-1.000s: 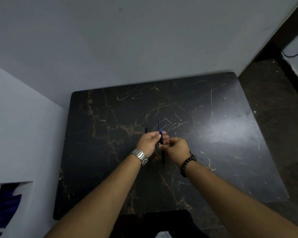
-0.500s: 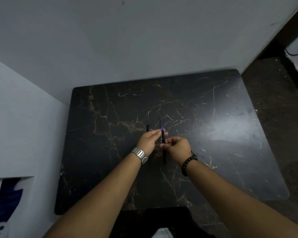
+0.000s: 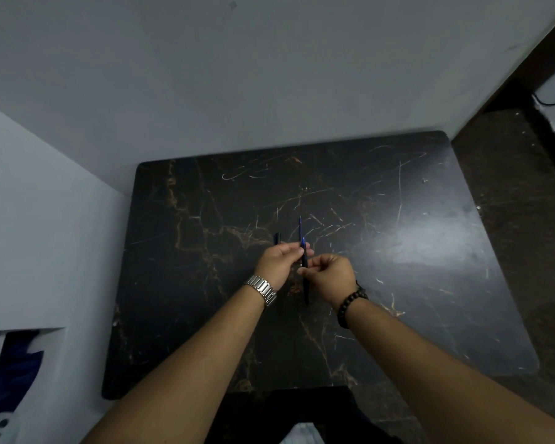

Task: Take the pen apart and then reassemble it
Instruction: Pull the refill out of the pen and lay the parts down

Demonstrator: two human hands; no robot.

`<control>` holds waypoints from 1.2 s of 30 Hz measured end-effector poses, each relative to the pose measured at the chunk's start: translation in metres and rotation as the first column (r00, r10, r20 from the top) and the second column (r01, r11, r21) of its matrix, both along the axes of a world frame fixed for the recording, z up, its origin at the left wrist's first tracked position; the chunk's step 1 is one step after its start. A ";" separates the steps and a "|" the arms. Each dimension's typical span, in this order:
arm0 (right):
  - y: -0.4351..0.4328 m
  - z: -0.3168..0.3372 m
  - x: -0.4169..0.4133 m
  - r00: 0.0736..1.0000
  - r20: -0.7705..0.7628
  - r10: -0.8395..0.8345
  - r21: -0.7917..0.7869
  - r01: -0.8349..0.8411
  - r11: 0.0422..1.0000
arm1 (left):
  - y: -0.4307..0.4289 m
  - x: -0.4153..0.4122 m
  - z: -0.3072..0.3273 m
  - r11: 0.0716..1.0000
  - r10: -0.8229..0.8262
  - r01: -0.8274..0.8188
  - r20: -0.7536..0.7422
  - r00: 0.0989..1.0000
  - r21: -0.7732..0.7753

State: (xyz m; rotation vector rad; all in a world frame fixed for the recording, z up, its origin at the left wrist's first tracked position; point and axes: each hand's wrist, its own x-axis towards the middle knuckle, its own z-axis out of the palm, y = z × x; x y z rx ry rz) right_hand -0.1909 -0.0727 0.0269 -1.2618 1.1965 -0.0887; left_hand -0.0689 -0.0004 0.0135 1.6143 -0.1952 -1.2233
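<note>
Roughly mid-task: left hand point(image 3: 277, 262) pinches thin blue refill point(image 3: 300, 230), right hand point(image 3: 329, 275) grips dark slim plastic barrel point(image 3: 306, 288), small dark cap-like piece point(image 3: 277, 238) still separate, reassembly pending

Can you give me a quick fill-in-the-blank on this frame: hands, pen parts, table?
1. The left hand has a metal ____ at its wrist.
2. The right hand has a dark ____ bracelet at its wrist.
3. Both hands hold the blue pen above the dark ____-patterned table.
4. A small dark pen part shows beyond the ____ hand.

Missing words: watch; beaded; marble; left
</note>
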 end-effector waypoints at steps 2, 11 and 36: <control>0.000 0.000 0.000 1.000 -0.004 0.012 -0.010 -0.012 1.000 | 0.001 -0.001 -0.002 1.000 0.005 -0.005 0.048 0.999 0.011; 0.004 -0.008 -0.004 0.995 -0.074 0.068 -0.013 -0.069 0.998 | -0.010 0.011 0.002 0.988 0.144 -0.151 0.146 0.979 0.036; 0.004 -0.015 -0.024 0.977 -0.148 0.154 -0.076 -0.167 0.983 | 0.026 0.029 -0.044 0.845 -0.190 -0.055 0.396 0.898 0.531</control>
